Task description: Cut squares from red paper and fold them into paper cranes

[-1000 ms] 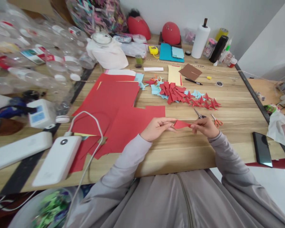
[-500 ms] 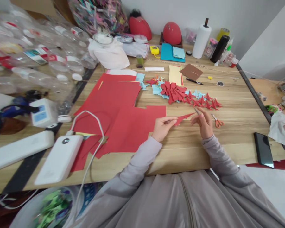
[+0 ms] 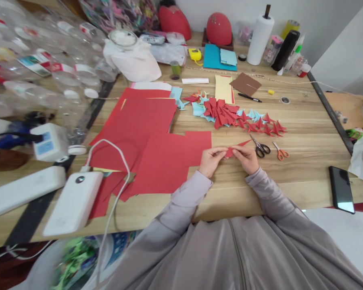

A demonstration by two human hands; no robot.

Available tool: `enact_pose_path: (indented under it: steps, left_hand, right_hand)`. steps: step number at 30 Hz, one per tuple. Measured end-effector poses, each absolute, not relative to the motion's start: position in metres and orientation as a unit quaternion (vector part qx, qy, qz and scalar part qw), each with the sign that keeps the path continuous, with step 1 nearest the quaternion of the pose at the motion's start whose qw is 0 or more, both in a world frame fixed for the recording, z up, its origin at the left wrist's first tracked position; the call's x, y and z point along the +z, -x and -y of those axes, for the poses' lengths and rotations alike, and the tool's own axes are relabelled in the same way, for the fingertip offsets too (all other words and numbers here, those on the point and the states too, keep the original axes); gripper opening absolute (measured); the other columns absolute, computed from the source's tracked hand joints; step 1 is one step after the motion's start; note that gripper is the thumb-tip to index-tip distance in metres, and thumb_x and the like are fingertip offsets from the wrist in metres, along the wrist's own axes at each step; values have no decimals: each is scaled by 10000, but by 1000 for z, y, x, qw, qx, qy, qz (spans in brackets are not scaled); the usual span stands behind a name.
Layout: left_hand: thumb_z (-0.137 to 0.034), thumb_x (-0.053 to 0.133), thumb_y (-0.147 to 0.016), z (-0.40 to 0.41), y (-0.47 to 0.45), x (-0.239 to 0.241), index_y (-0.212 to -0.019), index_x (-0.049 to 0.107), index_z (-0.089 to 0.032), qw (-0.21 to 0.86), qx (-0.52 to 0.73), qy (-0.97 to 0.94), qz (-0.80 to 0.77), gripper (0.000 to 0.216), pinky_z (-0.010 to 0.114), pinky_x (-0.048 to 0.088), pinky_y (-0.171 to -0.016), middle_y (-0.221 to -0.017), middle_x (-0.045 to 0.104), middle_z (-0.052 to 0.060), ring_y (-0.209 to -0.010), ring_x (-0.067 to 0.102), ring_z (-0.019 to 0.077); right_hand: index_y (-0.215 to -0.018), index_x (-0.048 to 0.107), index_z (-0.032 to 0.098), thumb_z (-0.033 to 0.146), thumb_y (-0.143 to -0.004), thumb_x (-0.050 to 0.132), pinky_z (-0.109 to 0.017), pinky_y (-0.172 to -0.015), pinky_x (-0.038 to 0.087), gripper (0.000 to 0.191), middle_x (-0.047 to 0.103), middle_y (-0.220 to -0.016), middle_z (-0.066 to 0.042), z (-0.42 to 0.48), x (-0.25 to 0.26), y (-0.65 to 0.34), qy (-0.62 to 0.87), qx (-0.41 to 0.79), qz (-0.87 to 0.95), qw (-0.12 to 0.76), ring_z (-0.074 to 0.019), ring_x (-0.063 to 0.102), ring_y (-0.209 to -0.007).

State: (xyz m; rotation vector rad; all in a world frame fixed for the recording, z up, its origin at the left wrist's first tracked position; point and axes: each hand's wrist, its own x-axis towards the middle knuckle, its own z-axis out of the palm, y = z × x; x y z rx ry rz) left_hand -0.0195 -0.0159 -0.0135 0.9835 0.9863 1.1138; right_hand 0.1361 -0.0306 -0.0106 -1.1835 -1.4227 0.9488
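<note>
A small piece of folded red paper (image 3: 230, 152) is pinched between my two hands above the wooden table. My left hand (image 3: 211, 160) grips its left end with thumb and fingers, while my right hand (image 3: 246, 158) pinches it from the right; a thin red point sticks up past the right fingers. Just beyond my right hand lie black-handled scissors (image 3: 261, 149), with smaller orange-handled scissors (image 3: 280, 152) to their right. Red paper sheets (image 3: 163, 169) spread out left of my left hand. Behind both hands is a heap of folded red paper pieces (image 3: 220, 112) with light blue ones among them.
White power banks (image 3: 74, 203) with a cable rest at the front left, near many plastic bottles (image 3: 60, 72). A phone (image 3: 341, 189) lies at the right edge. Farther back are a brown paper square (image 3: 246, 84), a pen (image 3: 249, 98), a tape measure (image 3: 195, 54) and a paper roll (image 3: 260, 40).
My right hand has let go of the black-handled scissors, which now lie on the table. It has moved left and taken hold of the red paper beside my left hand.
</note>
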Motion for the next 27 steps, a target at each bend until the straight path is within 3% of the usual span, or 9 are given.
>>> enact_pose_path:
  steps: [4,13,18,27]
  left_hand:
    - [-292,757,-636,15,19,-13,-787,738,-153,633,472,-436,-432,205,268,497,-587,-715,723,44,-557,622,129]
    - [-232,807,-599,19,20,-9,-884,731,-164,635,458,-505,-362,302,297,527,-691,-759,699,31,-682,633,139]
    - [-245,784,-639,19,19,-10,-812,741,-161,581,467,-544,-386,197,304,531,-711,-908,705,76,-751,648,153]
    - [-297,773,-660,19,19,-8,-731,739,-179,565,475,-543,-399,142,313,520,-713,-814,727,67,-761,659,174]
  right_hand:
    - [-1038,725,203,435,-844,587,-229,-546,498,332,726,-787,-27,36,-7,-136,468,415,612,484,-84,567,-540]
    - [-898,753,193,429,-764,688,-253,-525,532,279,718,-699,-23,34,-11,-135,471,474,513,539,-106,604,-520]
    - [-884,756,190,431,-767,684,-259,-537,537,277,704,-662,-15,35,-6,-136,467,492,510,529,-107,603,-515]
    - [-921,749,195,359,-723,731,-266,-557,536,258,702,-648,-4,35,-8,-137,453,520,493,530,-103,593,-528]
